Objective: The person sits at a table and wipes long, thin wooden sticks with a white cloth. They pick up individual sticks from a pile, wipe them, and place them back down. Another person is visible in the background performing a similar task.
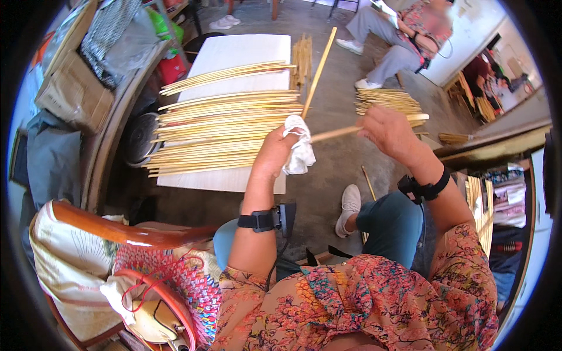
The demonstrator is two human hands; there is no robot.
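My left hand [273,152] grips a crumpled white cloth [301,154] in front of the board. A thin yellow stick [320,72], likely bamboo, rises from the cloth and slants up and away. Between the hands runs a second stick [336,134], blurred, with one end at the cloth. The fingers of my right hand [388,131] are closed on it. A pale stick end [419,117] shows beyond that hand; whether it is the same stick I cannot tell. Left of my left hand, many similar sticks [228,118] lie side by side across a pale board [246,48].
More sticks [386,101] are piled beyond my right hand, and a bundle [301,61] lies past the board. A seated person [395,44] is at the far right. A wooden chair arm [131,232] and red-rimmed basket [186,307] stand near my left side.
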